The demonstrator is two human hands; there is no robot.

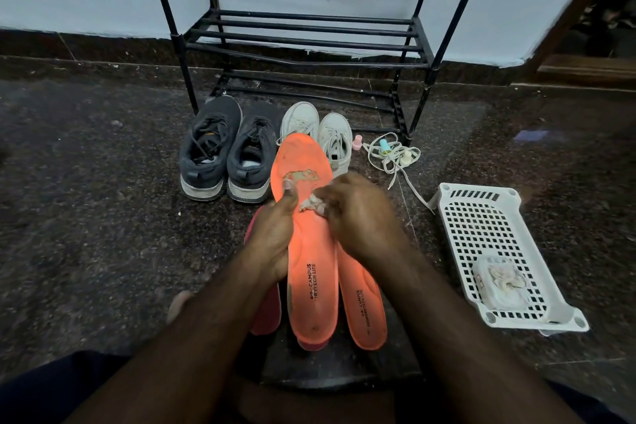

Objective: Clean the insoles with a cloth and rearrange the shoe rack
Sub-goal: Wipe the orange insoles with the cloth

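My left hand (pixel 272 234) grips an orange insole (pixel 309 272) along its left edge, thumb on the worn, peeled patch near the toe. Pressed on the middle of that insole is a small white cloth (pixel 311 205), bunched in the fingers of my right hand (pixel 358 217). A second orange insole (pixel 366 306) lies on the floor just right of the held one. Pink insoles (pixel 266 310) lie partly hidden under my left wrist. The black metal shoe rack (pixel 309 45) stands against the wall with nothing on its visible shelves.
A pair of dark grey sneakers (pixel 223 151) and a pair of white sneakers (pixel 318 129) stand in front of the rack. Loose white laces and small bottles (pixel 392 151) lie to the right. A white plastic basket (pixel 495 251) holding a wipes pack sits at the right.
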